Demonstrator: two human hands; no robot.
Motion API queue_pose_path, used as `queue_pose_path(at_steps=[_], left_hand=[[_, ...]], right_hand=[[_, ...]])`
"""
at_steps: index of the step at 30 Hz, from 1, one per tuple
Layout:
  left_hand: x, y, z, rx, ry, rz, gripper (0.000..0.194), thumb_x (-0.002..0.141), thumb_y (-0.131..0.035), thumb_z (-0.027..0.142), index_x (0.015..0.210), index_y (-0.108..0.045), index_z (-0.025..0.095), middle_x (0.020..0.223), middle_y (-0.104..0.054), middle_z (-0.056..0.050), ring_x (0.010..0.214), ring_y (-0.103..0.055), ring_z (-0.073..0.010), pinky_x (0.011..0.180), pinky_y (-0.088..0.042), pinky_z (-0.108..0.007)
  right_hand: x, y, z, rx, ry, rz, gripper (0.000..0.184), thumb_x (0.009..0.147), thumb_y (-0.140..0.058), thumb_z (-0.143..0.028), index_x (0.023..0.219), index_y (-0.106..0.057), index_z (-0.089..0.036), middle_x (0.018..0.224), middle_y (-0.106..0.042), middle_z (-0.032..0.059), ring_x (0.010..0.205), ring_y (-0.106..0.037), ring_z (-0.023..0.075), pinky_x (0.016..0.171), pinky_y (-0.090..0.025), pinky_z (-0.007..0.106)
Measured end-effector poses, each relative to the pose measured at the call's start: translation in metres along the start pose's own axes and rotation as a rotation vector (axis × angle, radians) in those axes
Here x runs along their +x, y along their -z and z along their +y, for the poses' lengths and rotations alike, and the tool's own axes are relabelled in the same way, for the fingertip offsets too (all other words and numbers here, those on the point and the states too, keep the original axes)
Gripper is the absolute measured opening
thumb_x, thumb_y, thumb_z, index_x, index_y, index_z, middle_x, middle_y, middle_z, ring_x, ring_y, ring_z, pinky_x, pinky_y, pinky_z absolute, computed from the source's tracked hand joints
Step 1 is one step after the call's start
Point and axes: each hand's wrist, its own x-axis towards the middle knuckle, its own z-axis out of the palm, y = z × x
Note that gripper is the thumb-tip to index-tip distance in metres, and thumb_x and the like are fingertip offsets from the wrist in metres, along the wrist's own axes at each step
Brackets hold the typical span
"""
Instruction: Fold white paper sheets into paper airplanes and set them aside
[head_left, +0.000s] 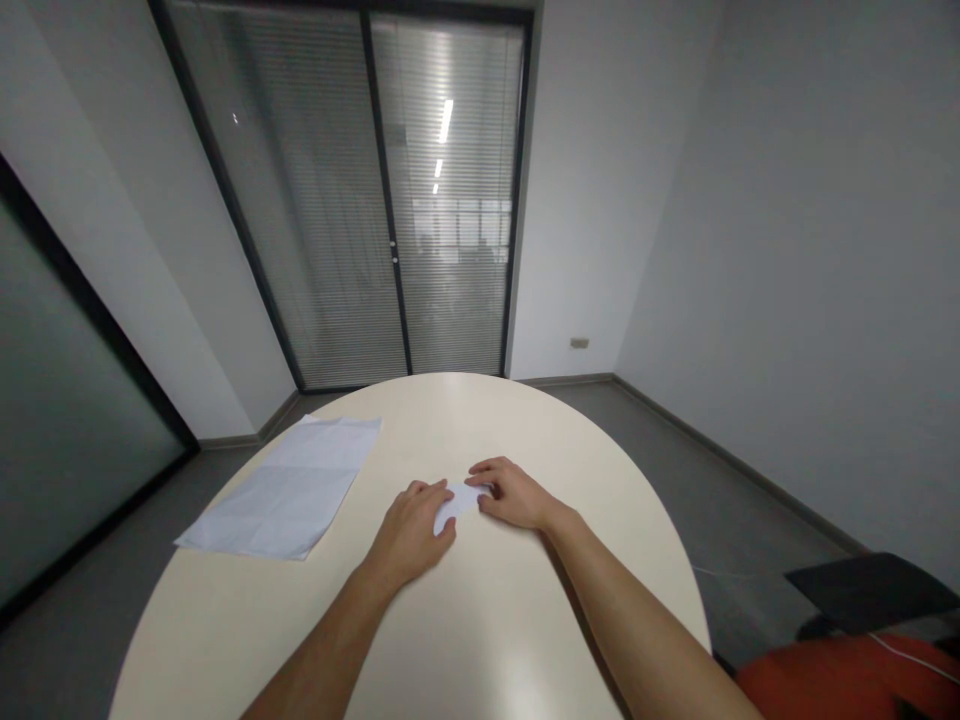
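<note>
Head view, table: your round cream table (450, 630) was what carried everything here, namely a small white paper (459, 504) and a big white sheet (292, 490).
Small paper: it lay about mid-table, right between your two hands and partly covered by both, so I couldn't make out its full outline.
Left hand: your left hand (414, 530) was on the paper's left side, fingers over the far part and thumb at the near edge, with a gap between them. Couldn't tell if it was really gripping or just pressing, tbh.
Right hand: your right hand (519, 497) had its fingertips at the paper's right end, index and thumb slightly apart with a bit of white showing there. Couldn't tell if that was a pinch either.
Big sheet: flat, creased, well apart from your hands, over on the left and reaching the table's rim.
Off to the right: a red seat (832, 680) sat low in the corner, with a black panel (870, 590) just beyond it.
Back of the room: you were facing a glass partition (450, 300) with blinds, plus a wall socket (579, 343) down low to its right.
</note>
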Motion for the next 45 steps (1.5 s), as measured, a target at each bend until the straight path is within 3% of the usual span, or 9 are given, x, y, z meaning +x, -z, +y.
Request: queue_pose_path(at_steps=[12, 18, 24, 40, 45], left_hand=[[-0.001, -0.002, -0.004, -0.012, 0.018, 0.050, 0.032, 0.091, -0.054, 0.019, 0.120, -0.067, 0.021, 0.133, -0.067, -0.009, 0.121, -0.062, -0.0244, 0.107, -0.048, -0.041], [-0.001, -0.003, -0.008, -0.020, 0.025, 0.090, 0.028, 0.093, -0.054, 0.020, 0.118, -0.067, 0.022, 0.128, -0.068, -0.008, 0.118, -0.063, -0.0233, 0.105, -0.048, -0.039], [0.000, 0.003, -0.003, 0.030, 0.081, 0.121, 0.020, 0.091, -0.056, 0.019, 0.109, -0.066, 0.022, 0.113, -0.069, -0.007, 0.107, -0.063, -0.0228, 0.096, -0.049, -0.037], [0.002, 0.003, -0.006, -0.005, 0.256, 0.294, 0.014, 0.096, -0.056, 0.028, 0.107, -0.064, 0.024, 0.103, -0.072, -0.003, 0.093, -0.067, -0.0200, 0.081, -0.050, -0.030], [0.003, 0.003, -0.006, -0.038, 0.280, 0.314, 0.015, 0.097, -0.056, 0.029, 0.108, -0.064, 0.024, 0.099, -0.073, -0.002, 0.090, -0.068, -0.0192, 0.079, -0.050, -0.029]], right_hand=[[-0.001, 0.006, -0.008, 0.025, -0.007, 0.008, 0.027, 0.091, -0.063, -0.027, 0.114, -0.077, -0.022, 0.109, -0.071, 0.0095, 0.105, -0.061, 0.0241, 0.096, -0.047, 0.037], [0.000, 0.006, -0.006, 0.009, -0.007, -0.005, 0.031, 0.086, -0.072, -0.034, 0.115, -0.076, -0.022, 0.110, -0.071, 0.0096, 0.105, -0.061, 0.0248, 0.096, -0.046, 0.036], [0.000, 0.006, -0.008, 0.013, -0.027, 0.015, 0.027, 0.094, -0.063, -0.037, 0.111, -0.077, -0.022, 0.107, -0.072, 0.0094, 0.104, -0.062, 0.0238, 0.094, -0.046, 0.035], [-0.001, 0.009, -0.009, -0.019, -0.088, 0.048, 0.033, 0.101, -0.051, -0.038, 0.113, -0.077, -0.022, 0.103, -0.075, 0.0088, 0.099, -0.063, 0.0235, 0.090, -0.046, 0.032], [0.001, 0.012, -0.014, 0.021, -0.055, 0.040, 0.032, 0.102, -0.049, -0.034, 0.106, -0.078, -0.022, 0.094, -0.076, 0.0061, 0.088, -0.064, 0.0210, 0.084, -0.045, 0.031]])
